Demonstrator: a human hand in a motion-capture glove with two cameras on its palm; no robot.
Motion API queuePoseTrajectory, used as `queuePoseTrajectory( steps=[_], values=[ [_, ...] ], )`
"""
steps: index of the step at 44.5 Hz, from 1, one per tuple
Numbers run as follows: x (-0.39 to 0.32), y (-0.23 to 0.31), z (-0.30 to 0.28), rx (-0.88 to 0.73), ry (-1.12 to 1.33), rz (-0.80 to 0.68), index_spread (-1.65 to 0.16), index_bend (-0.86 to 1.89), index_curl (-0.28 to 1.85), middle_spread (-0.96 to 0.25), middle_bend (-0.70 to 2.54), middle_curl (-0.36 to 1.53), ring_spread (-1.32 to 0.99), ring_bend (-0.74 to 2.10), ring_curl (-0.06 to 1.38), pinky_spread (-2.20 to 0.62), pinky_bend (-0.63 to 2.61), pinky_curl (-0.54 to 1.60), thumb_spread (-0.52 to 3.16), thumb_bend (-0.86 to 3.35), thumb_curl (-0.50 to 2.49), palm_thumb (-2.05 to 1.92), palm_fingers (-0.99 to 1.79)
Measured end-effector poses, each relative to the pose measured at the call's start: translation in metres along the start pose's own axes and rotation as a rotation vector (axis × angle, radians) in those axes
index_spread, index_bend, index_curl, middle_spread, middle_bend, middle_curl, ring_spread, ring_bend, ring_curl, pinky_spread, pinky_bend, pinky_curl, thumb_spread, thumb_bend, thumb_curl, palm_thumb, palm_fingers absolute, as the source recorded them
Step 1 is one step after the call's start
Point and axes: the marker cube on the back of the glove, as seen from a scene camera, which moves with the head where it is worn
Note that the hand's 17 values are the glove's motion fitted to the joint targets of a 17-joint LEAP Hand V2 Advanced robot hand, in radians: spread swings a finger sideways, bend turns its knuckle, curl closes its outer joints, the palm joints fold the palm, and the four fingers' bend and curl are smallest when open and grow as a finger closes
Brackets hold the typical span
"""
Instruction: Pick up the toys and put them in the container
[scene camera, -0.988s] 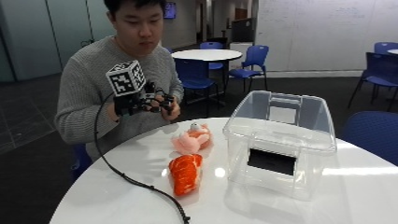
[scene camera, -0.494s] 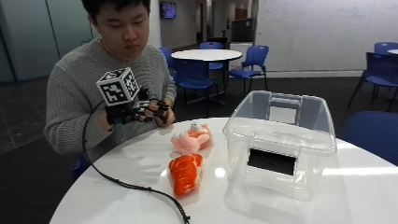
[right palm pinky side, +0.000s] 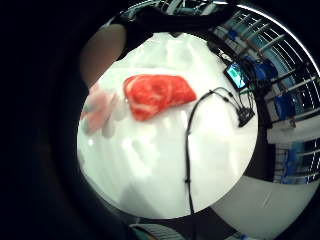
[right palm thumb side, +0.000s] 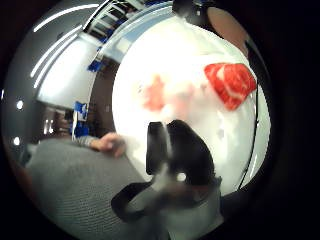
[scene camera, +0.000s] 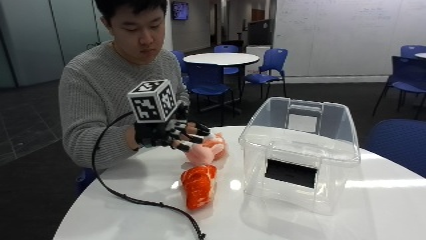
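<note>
I sit at a round white surface (scene camera: 346, 200). My right hand (scene camera: 166, 134) in its black glove hangs just above the surface, right beside the pink toy (scene camera: 206, 149). My fingers (scene camera: 193, 131) are stretched out toward the pink toy and hold nothing. I cannot tell if the tips touch it yet.

The pink toy lies on the surface in front of me. I cannot tell what kind of toy it is. Just past it lies the red and white toy (scene camera: 198, 185), which looks like a slab of meat. The two toys are close together.

The clear plastic container (scene camera: 299, 150) stands on the surface next to the toys, with its top open. I see no toy inside it.

My other hand (right palm thumb side: 111, 145) is bare and sits at the edge of the surface, near my grey sleeve.
</note>
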Motion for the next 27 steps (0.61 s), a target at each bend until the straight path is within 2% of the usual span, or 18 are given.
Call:
queuePoseTrajectory(
  steps=[8, 14, 20, 24, 27],
  values=[
    [0.044, -0.057, 0.002, -0.057, -0.014, 0.098, -0.41, 0.21, 0.31, -0.24, 0.17, 0.26, -0.21, 0.26, 0.18, 0.01, 0.52, 0.30, 1.43, -0.02, 0.20, -0.02, 0.08],
    [0.044, -0.058, 0.025, -0.100, -0.006, 0.099, -0.41, 0.20, 0.33, -0.23, 0.17, 0.26, -0.22, 0.27, 0.19, 0.01, 0.53, 0.31, 1.43, -0.01, 0.21, -0.01, 0.07],
    [0.038, -0.051, 0.073, -0.235, 0.005, 0.100, -0.41, 0.19, 0.34, -0.24, 0.18, 0.27, -0.22, 0.29, 0.21, 0.01, 0.54, 0.32, 1.41, -0.01, 0.23, 0.01, 0.08],
    [0.034, -0.050, 0.108, -0.304, 0.074, 0.110, -0.41, 0.18, 0.34, -0.24, 0.17, 0.27, -0.22, 0.28, 0.21, 0.02, 0.60, 0.33, 1.38, 0.00, 0.25, 0.03, 0.09],
    [0.031, -0.052, 0.123, -0.295, 0.142, 0.113, -0.41, 0.18, 0.35, -0.24, 0.18, 0.28, -0.22, 0.27, 0.21, 0.03, 0.63, 0.34, 1.36, 0.00, 0.26, 0.07, 0.09]
  ],
)
